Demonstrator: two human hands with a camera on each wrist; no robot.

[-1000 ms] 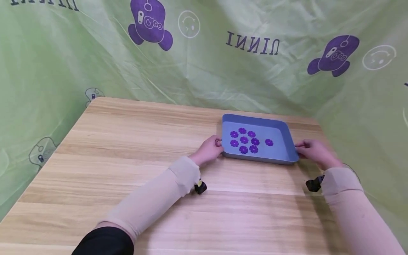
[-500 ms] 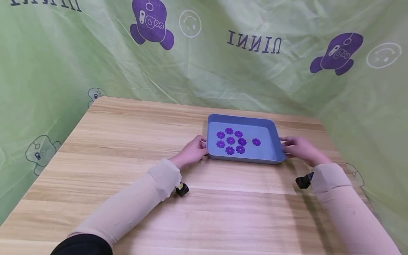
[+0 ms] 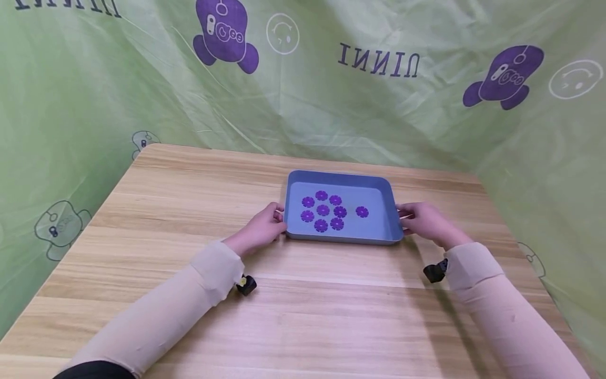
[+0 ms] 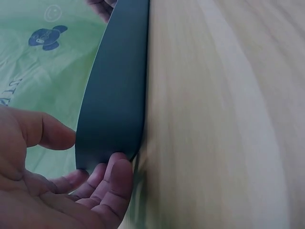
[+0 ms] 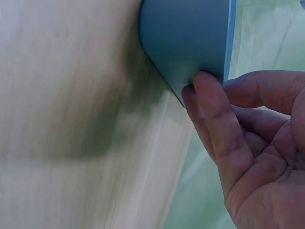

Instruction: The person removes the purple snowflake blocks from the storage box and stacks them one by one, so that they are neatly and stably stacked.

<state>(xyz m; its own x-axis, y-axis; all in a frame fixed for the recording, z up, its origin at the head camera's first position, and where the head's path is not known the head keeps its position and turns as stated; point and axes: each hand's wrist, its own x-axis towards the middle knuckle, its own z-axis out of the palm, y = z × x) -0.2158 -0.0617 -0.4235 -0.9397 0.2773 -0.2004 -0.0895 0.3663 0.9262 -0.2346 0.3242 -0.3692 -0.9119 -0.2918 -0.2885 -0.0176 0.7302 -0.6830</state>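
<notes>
A shallow blue rectangular tray (image 3: 379,229) sits towards the far side of the table. Several purple flower-shaped discs (image 3: 323,210) lie clustered on the left of its floor, and a lone purple disc (image 3: 362,211) lies apart to their right. My left hand (image 3: 259,227) holds the tray's left end; in the left wrist view, the thumb meets the rim and curled fingers (image 4: 121,179) touch the outer wall. At the opposite end my right hand (image 3: 428,223) grips the tray, its fingertips (image 5: 206,83) against the outside wall and the thumb at the rim.
The wood-grain table (image 3: 331,316) extends in front of the tray and to both sides. Behind it hangs a green curtain (image 3: 303,116) with purple cartoon prints. Small black cameras (image 3: 246,285) sit below both wrists.
Both hands have moved left together with the tray, from the right part of the table towards its middle. The purple discs have kept their arrangement inside it.
</notes>
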